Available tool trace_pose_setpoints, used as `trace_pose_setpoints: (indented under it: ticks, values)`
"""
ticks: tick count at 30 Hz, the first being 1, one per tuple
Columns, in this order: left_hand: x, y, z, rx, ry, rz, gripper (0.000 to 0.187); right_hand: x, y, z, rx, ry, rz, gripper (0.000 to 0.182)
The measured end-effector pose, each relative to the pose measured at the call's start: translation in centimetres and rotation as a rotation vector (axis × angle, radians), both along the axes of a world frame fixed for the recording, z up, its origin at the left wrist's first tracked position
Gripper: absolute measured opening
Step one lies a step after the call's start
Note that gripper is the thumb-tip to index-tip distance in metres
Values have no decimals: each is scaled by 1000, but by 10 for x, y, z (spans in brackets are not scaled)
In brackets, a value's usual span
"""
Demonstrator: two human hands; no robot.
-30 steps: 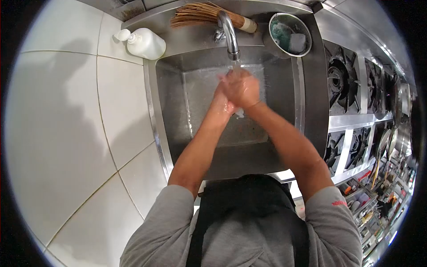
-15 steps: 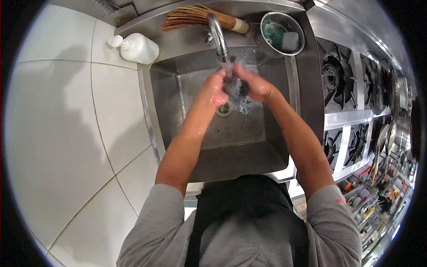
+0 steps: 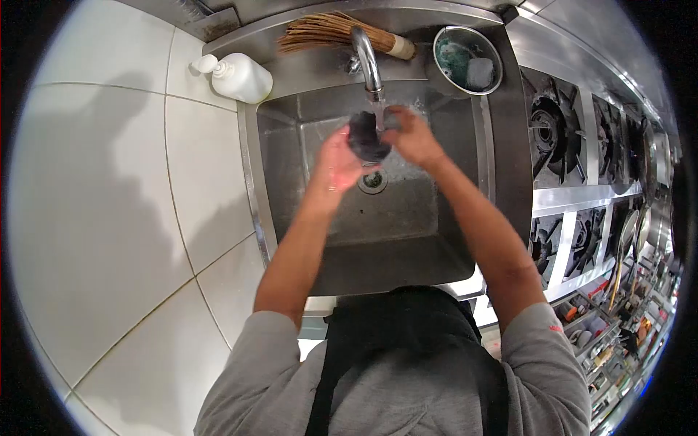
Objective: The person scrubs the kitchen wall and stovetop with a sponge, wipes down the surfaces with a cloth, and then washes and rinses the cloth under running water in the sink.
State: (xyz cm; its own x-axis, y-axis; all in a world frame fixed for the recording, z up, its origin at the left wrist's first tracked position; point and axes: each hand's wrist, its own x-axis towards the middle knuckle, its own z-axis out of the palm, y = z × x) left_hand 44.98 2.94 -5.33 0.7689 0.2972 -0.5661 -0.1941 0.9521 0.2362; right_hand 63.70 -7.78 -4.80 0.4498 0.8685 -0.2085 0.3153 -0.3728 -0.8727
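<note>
Beneath the running faucet (image 3: 368, 65), my left hand (image 3: 339, 163) holds a small black object (image 3: 368, 136) with a curved edge. It looks like a small bowl or cup, but motion blur hides its exact kind. My right hand (image 3: 414, 136) is close on its right side, fingers bent around a greyish thing that I cannot make out. Both hands are wet and sit over the steel sink (image 3: 392, 265), just above the drain (image 3: 372, 180).
A white pump bottle (image 3: 243, 78) stands at the sink's back left corner. Behind the faucet lies a stick brush (image 3: 327, 33). A metal bowl (image 3: 443, 80) with a green scouring pad and a pale block is at back right. Stove burners (image 3: 549, 134) line the right.
My hands have moved apart a little, and the black object now shows more plainly in my left hand. The view has shifted slightly.
</note>
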Motion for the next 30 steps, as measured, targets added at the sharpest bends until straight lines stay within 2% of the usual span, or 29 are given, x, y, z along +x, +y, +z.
trace_pose_setpoints:
  ticks: [1,3,4,6,7,10,13,16,18,20,21,22,24,25,28,29,30]
  values:
    - [3,-11,-5,23,21,9,51,-32,5,21,-66,299,-74,46]
    - [9,-37,1,111,20,67,49,-95,-7,55,158,-76,-7,37]
    - [11,-48,11,178,-1,119,49,-109,-12,56,156,-119,25,36]
    - [22,-26,-9,-33,12,-43,44,-121,-19,52,154,-205,86,40]
    - [19,-51,-4,156,58,194,39,-118,-18,47,155,-310,42,46]
    - [25,-56,-7,113,243,160,38,-69,4,2,-195,-511,-26,39]
    - [23,-59,23,240,285,139,40,-66,7,6,-52,-680,115,42]
    - [23,-28,-98,-79,-418,11,41,-95,-11,20,192,-551,137,41]
    - [29,-46,-41,64,-97,73,37,-88,-8,9,-55,-521,28,44]
    - [41,-49,-20,67,118,118,34,-60,8,-15,-245,-456,-163,46]
    - [46,-49,-19,-14,183,136,34,-50,16,17,-289,-277,-260,47]
    - [52,-46,-4,-93,245,152,33,-54,14,16,-282,-330,-204,47]
    - [43,-48,45,35,189,159,36,-70,6,14,-267,-449,-95,46]
    - [37,-44,23,-102,-19,171,35,-82,0,25,26,-492,-35,47]
    - [29,-50,-30,-9,-206,166,37,-76,-3,10,23,-533,-82,49]
    - [37,-48,-42,-57,-67,118,38,-62,5,10,-246,-393,-193,46]
    - [43,-46,-45,-105,69,70,39,-43,9,-2,-243,-257,-203,45]
